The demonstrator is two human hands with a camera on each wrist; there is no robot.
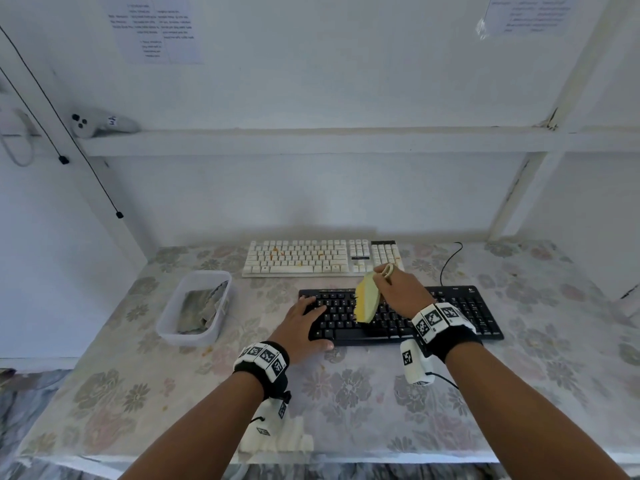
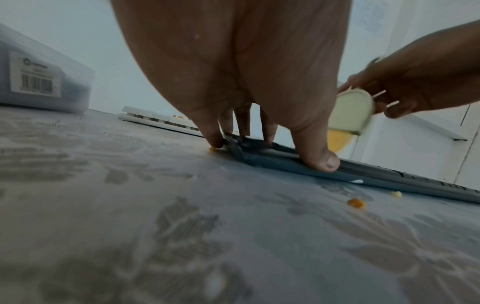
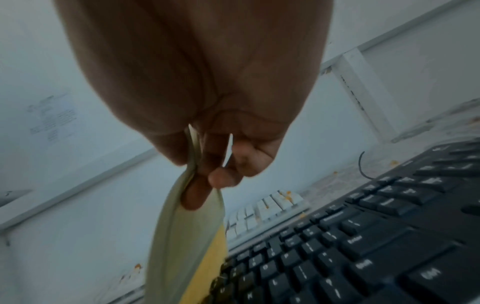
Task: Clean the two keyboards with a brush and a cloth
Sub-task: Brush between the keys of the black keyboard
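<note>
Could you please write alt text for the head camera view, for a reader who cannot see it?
A person's right hand holds a pale green brush with yellow bristles on a black keyboard, while the left hand presses flat on its left end. Behind lies a white keyboard speckled with orange crumbs; left, a clear tub holds a cloth.

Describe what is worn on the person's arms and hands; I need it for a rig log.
Both forearms are bare, with no sleeves or gloves. The left hand and the right hand each have a black wrist band carrying white blocks printed with black square tags. A white tagged pod hangs under each wrist, with a thin black cable trailing from the right one.
</note>
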